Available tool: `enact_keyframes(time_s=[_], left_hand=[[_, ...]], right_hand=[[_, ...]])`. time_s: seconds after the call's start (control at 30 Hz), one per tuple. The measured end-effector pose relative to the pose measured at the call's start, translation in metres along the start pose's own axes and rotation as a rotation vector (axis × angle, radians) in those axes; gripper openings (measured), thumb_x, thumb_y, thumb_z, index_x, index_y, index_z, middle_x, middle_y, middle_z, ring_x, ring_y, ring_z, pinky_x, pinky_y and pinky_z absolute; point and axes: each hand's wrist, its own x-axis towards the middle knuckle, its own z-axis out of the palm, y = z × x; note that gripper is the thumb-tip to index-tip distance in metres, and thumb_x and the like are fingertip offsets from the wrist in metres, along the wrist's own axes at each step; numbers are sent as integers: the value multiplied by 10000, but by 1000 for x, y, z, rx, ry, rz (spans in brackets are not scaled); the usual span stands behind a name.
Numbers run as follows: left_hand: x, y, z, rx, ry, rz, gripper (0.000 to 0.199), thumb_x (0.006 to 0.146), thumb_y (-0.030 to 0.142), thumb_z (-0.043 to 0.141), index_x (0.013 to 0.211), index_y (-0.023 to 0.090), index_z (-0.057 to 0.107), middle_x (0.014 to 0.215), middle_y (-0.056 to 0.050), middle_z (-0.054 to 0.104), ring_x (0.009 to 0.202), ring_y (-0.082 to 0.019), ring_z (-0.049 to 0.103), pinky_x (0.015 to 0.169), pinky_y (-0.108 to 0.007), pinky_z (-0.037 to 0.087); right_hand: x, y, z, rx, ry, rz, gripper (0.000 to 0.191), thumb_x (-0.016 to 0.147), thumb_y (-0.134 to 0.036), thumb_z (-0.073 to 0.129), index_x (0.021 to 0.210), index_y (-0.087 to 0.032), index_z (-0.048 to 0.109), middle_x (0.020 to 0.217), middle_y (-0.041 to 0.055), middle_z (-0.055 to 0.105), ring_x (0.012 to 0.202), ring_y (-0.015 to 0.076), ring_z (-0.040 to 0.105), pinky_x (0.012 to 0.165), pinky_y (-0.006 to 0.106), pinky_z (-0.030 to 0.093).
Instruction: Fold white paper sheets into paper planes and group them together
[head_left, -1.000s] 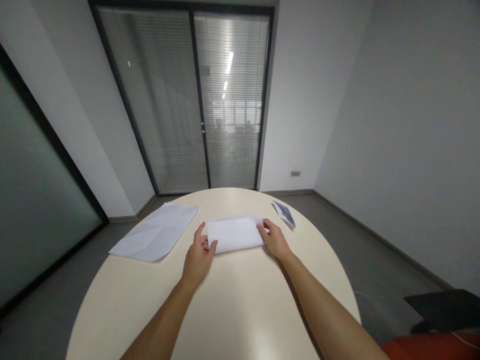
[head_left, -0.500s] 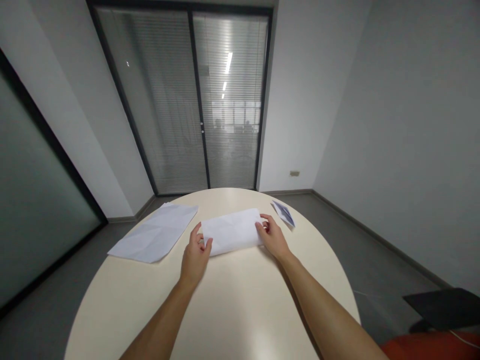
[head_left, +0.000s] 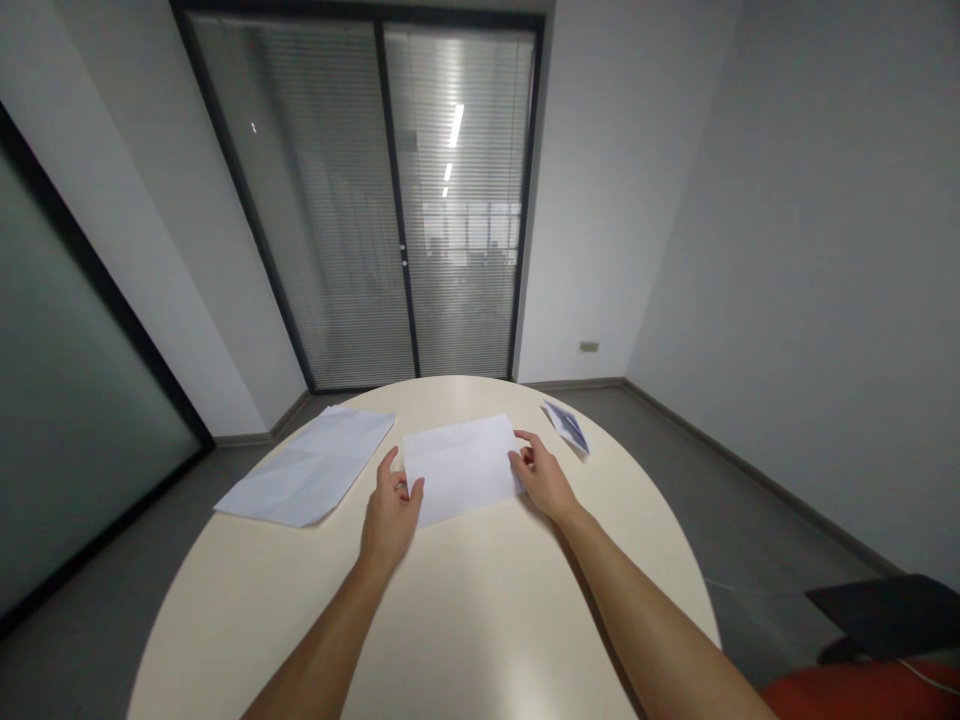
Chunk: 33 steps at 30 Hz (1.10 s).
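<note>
A white sheet of paper [head_left: 461,468] lies between my two hands on the round table, looking nearly flat. At its left edge my left hand [head_left: 391,508] is closed, the thumb over the near left part and the fingers curled behind. My right hand [head_left: 541,475] pinches the right edge, thumb on top and fingers bent at the side. Parts of both hands' fingertips are hidden by the paper and the thumbs.
Creased white sheets [head_left: 311,468] lie on the table's left side. A small folded paper [head_left: 567,428] rests near the far right edge of the pale table [head_left: 457,620]. A black object [head_left: 889,615] and something red [head_left: 862,692] are beyond the table, lower right.
The sheet's near edge has come down toward me, and the sheet looks flatter and taller. My right hand has shifted very slightly left; my left hand is almost still.
</note>
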Motion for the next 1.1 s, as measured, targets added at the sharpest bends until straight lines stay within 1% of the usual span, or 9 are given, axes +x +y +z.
enact_keyframes(time_s=[0.07, 0.17, 0.27, 0.47, 0.57, 0.67, 0.77, 0.93, 1.1], left_hand=[[0, -1, 1, 9, -52, -16, 761, 879, 428, 564, 1538, 183, 272, 855, 13, 652, 606, -152, 603, 637, -270, 466], [0, -3, 0, 74, -126, -9, 759, 894, 388, 548, 1546, 140, 248, 757, 27, 644, 639, -178, 618, 664, -277, 459], [0, -2, -1, 150, -146, 18, 733, 908, 348, 527, 1540, 101, 251, 715, 25, 636, 668, -195, 622, 680, -282, 447], [-2, -1, -2, 245, -153, 73, 666, 934, 321, 515, 1524, 122, 280, 773, 2, 640, 697, -199, 631, 686, -275, 439], [-3, 0, -2, 292, -161, 72, 648, 935, 300, 523, 1518, 136, 291, 780, -1, 634, 703, -200, 639, 688, -274, 441], [-3, 2, -3, 338, -176, 63, 630, 935, 277, 531, 1511, 149, 309, 844, -27, 655, 759, -208, 658, 718, -284, 453], [-2, 3, -4, 374, -207, 57, 624, 944, 266, 524, 1519, 160, 305, 913, -51, 672, 809, -215, 672, 747, -292, 461], [0, 3, -6, 404, -239, 62, 611, 962, 249, 489, 1532, 156, 290, 944, -72, 687, 827, -224, 686, 749, -299, 466], [-1, 7, -7, 442, -252, 71, 619, 956, 223, 487, 1537, 143, 287, 987, -95, 697, 877, -231, 693, 757, -293, 463]], right_hand=[[0, 1, 0, -24, -5, 13, 460, 938, -426, 474, 1336, -198, 500, 681, -53, 499, 601, 165, 504, 575, 262, 363], [0, 1, 0, -73, -29, 50, 480, 934, -414, 468, 1355, -185, 482, 660, -54, 511, 601, 175, 519, 570, 266, 355], [-1, 0, -1, -101, -49, 59, 486, 930, -407, 469, 1359, -178, 477, 676, -43, 546, 625, 183, 551, 595, 273, 367], [-1, -1, -2, -151, -51, 94, 460, 901, -390, 505, 1309, -180, 539, 713, -23, 591, 661, 187, 577, 627, 279, 381], [0, 0, -3, -147, -58, 106, 453, 883, -373, 530, 1293, -182, 558, 742, -16, 614, 672, 181, 583, 645, 276, 396], [0, -2, -3, -175, -69, 109, 439, 874, -356, 547, 1277, -183, 573, 748, -14, 627, 680, 178, 587, 651, 273, 396], [-1, -4, -5, -229, -82, 98, 425, 887, -348, 547, 1277, -180, 572, 748, -9, 632, 690, 181, 593, 650, 273, 388], [-1, -4, -6, -250, -138, 78, 416, 919, -352, 551, 1290, -165, 559, 749, 5, 653, 683, 189, 599, 643, 275, 392], [0, -1, -6, -342, -142, 63, 355, 946, -353, 563, 1257, -186, 607, 834, 52, 707, 737, 197, 630, 685, 281, 409]])
